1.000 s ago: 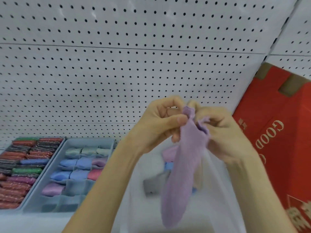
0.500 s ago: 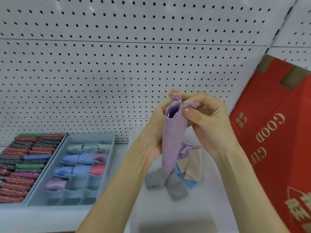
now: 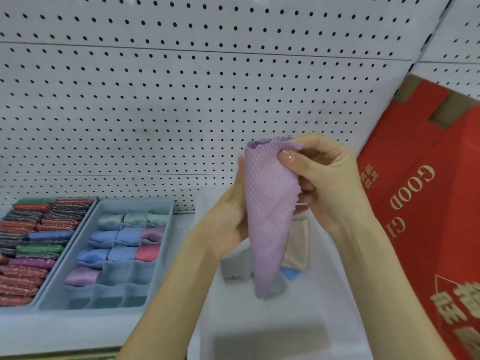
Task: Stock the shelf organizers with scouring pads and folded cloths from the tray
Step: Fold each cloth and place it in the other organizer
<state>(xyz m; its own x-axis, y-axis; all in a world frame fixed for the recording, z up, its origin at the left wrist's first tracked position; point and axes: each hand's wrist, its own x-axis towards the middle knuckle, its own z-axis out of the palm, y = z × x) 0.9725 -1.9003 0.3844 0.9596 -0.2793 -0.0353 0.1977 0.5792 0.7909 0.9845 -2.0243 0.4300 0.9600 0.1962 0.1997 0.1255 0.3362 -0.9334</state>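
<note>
A lilac ribbed cloth (image 3: 270, 211) hangs in a narrow cone above the clear tray (image 3: 259, 323). My right hand (image 3: 327, 183) pinches its top edge between thumb and fingers. My left hand (image 3: 228, 224) sits behind the cloth's left side, its fingers mostly hidden by the fabric. Grey (image 3: 235, 268), beige (image 3: 298, 245) and blue (image 3: 292, 274) cloths lie in the tray below. To the left, a blue divided organizer (image 3: 161, 268) holds folded cloths in its back rows, with bare front cells. At far left another organizer (image 3: 78, 229) is packed with glittery scouring pads (image 3: 28, 253).
A white pegboard wall (image 3: 181, 100) backs the shelf. A tall red carton (image 3: 428, 203) with gold lettering leans at the right, close to my right forearm. The white shelf front (image 3: 65, 331) runs below the organizers.
The cloth went from a long hanging strip to a folded cone. My hands shifted right and slightly lower; the left hand moved from the cloth's top to behind its side.
</note>
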